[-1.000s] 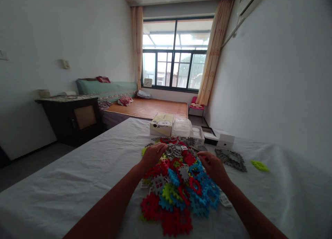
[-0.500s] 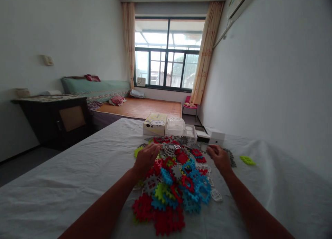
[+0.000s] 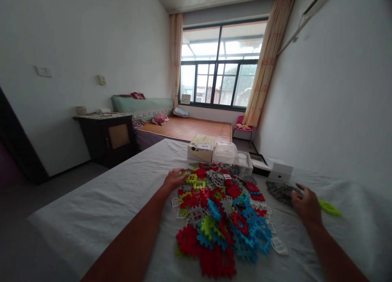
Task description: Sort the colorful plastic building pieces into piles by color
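A heap of toothed plastic building pieces in red (image 3: 186, 239), blue (image 3: 260, 233), lime green (image 3: 211, 227) and grey (image 3: 216, 178) lies on the cloth-covered table. At the heap's far left edge is my left hand (image 3: 175, 179), fingers reaching to the outer pieces; no piece shows clearly in it. To the right, my right hand (image 3: 307, 202) is open, thumb and fingers apart. It is beside a flat group of joined grey pieces (image 3: 280, 192); whether it touches them I cannot tell. A lime green piece (image 3: 329, 207) lies just beyond that hand.
Behind the heap stand a yellow and white box (image 3: 200, 148), a clear plastic container (image 3: 225, 151), an open black-edged box (image 3: 259, 163) and a white box (image 3: 281, 172). White lattice window pieces (image 3: 279, 245) lie around the heap. A bed (image 3: 190, 127) is beyond the table.
The view has turned left. My right hand has moved right, from the heap's far edge to the flat grey pieces. My left hand has drawn back from over the heap to its left edge.
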A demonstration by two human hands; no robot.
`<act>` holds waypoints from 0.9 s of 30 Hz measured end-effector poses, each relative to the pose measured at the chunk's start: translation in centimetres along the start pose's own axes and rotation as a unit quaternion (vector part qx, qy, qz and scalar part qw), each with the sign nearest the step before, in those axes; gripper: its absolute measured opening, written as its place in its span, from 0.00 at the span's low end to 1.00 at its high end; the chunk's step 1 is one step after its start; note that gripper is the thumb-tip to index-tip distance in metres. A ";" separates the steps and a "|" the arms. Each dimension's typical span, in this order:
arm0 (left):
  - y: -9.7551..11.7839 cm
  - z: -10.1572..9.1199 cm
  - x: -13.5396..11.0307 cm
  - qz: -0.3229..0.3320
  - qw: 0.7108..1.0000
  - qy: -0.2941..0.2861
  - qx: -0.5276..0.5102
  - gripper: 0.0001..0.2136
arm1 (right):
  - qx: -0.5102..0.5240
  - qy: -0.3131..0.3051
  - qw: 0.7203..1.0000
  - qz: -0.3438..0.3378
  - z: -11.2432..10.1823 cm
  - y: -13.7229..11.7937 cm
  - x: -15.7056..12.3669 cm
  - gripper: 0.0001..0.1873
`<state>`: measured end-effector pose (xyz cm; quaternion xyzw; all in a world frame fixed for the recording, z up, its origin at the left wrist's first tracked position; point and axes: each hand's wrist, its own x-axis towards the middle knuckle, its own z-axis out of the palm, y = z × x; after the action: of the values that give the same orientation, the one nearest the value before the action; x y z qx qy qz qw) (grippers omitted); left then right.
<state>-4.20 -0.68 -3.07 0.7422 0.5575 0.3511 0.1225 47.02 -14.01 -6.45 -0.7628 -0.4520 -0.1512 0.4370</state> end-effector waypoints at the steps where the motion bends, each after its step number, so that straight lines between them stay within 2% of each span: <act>1: 0.0 0.1 -0.1 0.011 1.000 -0.019 0.002 0.18 | -0.002 -0.003 1.000 -0.007 0.0 -0.5 -0.1 0.27; 3: 0.1 0.3 -0.2 0.035 0.998 -0.054 0.004 0.23 | -0.004 -0.007 1.000 -0.028 0.0 -1.5 -0.4 0.26; 6: 0.2 0.2 -0.3 0.044 0.996 -0.078 0.001 0.24 | 0.000 -0.010 0.998 -0.066 0.0 -3.2 -1.0 0.24; 9: 1.0 0.0 -0.2 0.028 0.999 -0.039 -0.003 0.25 | 0.044 -0.036 0.993 -0.101 -0.6 -6.1 -1.9 0.21; 11: 2.5 -0.1 -0.4 0.054 0.998 0.008 -0.021 0.27 | 0.108 -0.085 0.986 -0.098 -1.2 -9.1 -2.8 0.20; 13: 4.7 -0.1 -1.1 0.133 0.989 0.031 -0.051 0.28 | 0.189 -0.166 0.965 -0.075 -2.0 -12.8 -4.3 0.20; 16: 8.5 0.2 -3.1 0.288 0.955 0.018 -0.060 0.30 | 0.293 -0.287 0.908 -0.088 -2.8 -18.7 -7.4 0.21; 18: 10.5 0.6 -4.6 0.364 0.930 0.007 -0.047 0.30 | 0.330 -0.328 0.877 -0.119 -3.1 -21.7 -9.6 0.21; 20: 11.5 1.0 -5.7 0.411 0.911 -0.010 -0.029 0.29 | 0.344 -0.344 0.863 -0.140 -3.1 -23.4 -10.9 0.21; 23: 11.6 1.0 -6.0 0.438 0.899 -0.014 -0.015 0.30 | 0.330 -0.334 0.870 -0.150 -2.6 -22.7 -9.9 0.19; 25: 11.0 0.9 -5.5 0.433 0.901 0.012 -0.020 0.28 | 0.281 -0.279 0.911 -0.113 -2.5 -19.7 -7.2 0.20; 27: 10.4 0.7 -4.7 0.405 0.912 0.050 -0.030 0.23 | 0.181 -0.183 0.966 -0.024 -3.2 -15.0 -3.8 0.22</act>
<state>3.29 -8.48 0.55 0.8816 0.2036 0.4243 -0.0360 33.16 -15.56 1.02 -0.6746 -0.5625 0.0647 0.4737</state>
